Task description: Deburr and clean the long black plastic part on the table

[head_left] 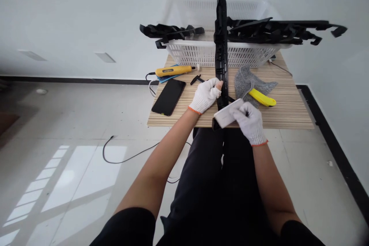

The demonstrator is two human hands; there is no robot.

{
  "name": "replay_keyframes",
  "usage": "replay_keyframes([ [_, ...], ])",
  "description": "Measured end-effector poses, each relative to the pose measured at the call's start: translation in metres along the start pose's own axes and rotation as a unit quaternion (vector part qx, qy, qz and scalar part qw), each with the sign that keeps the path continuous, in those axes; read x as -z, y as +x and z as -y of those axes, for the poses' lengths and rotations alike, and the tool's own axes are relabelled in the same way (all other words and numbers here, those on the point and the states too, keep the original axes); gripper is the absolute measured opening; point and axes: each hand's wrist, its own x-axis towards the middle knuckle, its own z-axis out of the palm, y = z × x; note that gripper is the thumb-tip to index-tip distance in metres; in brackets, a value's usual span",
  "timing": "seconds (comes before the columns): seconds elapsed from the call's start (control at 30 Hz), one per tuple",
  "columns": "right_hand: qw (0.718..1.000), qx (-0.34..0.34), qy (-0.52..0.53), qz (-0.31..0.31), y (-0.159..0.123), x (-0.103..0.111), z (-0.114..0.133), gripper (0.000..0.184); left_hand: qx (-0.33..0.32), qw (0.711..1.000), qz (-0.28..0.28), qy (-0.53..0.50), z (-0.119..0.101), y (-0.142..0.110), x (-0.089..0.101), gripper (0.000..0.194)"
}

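A long black plastic trim piece [221,42] stretches away from me, its far end rising above the rim of a white basket. My left hand [205,96], in a white glove, is closed around its near part. My right hand [249,122], also gloved, pinches a flat white rectangular pad [227,113] over the near end of that piece. Whether the pad touches it I cannot tell. A yellow-handled cutter [262,98] lies on a grey cloth [253,80] beyond my right hand. Left of my left hand is a black phone [169,97].
The white basket [190,54] stands at the back of the wooden table [288,113], with more black plastic parts [271,30] across it. A yellow corded tool [173,70] and a small black piece [197,79] lie left. A cable [127,161] runs over the floor.
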Motion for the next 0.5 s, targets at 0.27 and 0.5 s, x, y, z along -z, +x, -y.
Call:
replay_keyframes([
  [0.27,0.998,-0.022,-0.003,-0.056,-0.0004,-0.0025,0.0040,0.042,-0.013,1.000,0.011,0.024,0.0015,-0.0008,0.0029,0.050],
  [0.5,0.997,-0.004,0.030,0.072,-0.0038,0.0019,0.0043,0.041,-0.034,0.999,0.018,0.038,-0.0062,-0.0032,0.0029,0.051],
])
